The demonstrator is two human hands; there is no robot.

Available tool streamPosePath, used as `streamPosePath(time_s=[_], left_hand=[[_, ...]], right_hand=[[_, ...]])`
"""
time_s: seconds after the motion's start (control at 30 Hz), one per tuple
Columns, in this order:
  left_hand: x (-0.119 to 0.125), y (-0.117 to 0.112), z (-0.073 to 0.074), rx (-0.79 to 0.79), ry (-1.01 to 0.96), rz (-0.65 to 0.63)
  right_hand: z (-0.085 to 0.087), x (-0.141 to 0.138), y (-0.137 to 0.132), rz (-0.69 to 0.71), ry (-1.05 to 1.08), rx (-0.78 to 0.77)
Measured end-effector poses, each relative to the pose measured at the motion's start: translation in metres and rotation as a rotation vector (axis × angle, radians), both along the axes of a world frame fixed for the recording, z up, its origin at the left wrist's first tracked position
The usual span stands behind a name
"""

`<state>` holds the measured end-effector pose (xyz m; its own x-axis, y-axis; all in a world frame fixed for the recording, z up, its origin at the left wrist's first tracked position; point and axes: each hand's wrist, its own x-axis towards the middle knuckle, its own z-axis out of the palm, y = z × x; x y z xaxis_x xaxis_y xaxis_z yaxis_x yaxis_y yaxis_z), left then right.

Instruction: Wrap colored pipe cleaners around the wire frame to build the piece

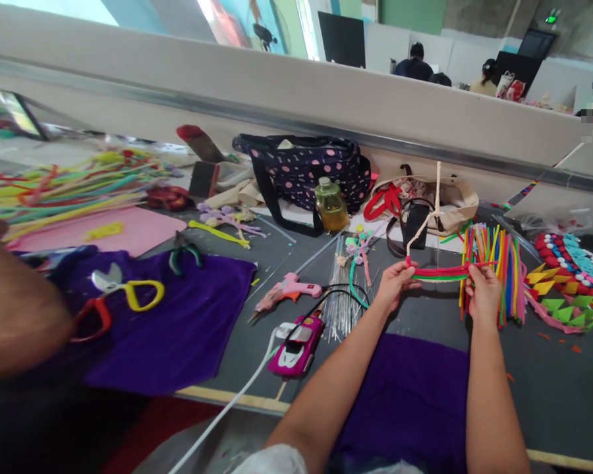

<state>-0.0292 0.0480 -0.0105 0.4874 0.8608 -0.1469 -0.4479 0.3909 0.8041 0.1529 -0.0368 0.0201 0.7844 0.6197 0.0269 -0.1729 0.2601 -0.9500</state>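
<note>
My left hand (394, 282) is closed round one end of a short bunch of pipe cleaners (442, 271), red, green and yellow, held level above the dark table. My right hand (481, 289) pinches the bunch's other end. Just behind my right hand lies a loose pile of many-coloured pipe cleaners (499, 270). A purple cloth (410, 401) lies under my forearms.
A pink glue gun (289, 289), a pink toy car (299, 345), thin wires (343, 296), a yellow bottle (331, 205), a dotted bag (301, 170), a beige bag (425, 197), scissors (128, 293) on purple cloth (178, 316), a colourful craft piece (570, 276). Someone's arm (14, 309) at left.
</note>
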Motion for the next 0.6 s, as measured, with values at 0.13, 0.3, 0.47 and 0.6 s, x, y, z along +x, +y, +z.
streamPosePath(time_s=[0.13, 0.3, 0.47, 0.6], left_hand=[[0.0, -0.001, 0.0, 0.008, 0.024, 0.011], [0.0, 0.0, -0.002, -0.013, 0.012, 0.04], [0.001, 0.002, -0.005, -0.062, -0.02, 0.046], [0.0, 0.003, -0.005, -0.081, -0.088, 0.051]], right_hand=[[0.002, -0.001, -0.001, -0.017, 0.039, 0.009], [0.0, -0.005, 0.002, -0.058, 0.035, 0.001], [-0.005, -0.01, 0.007, -0.114, 0.045, 0.008], [-0.006, -0.018, 0.01, -0.11, 0.097, 0.041]])
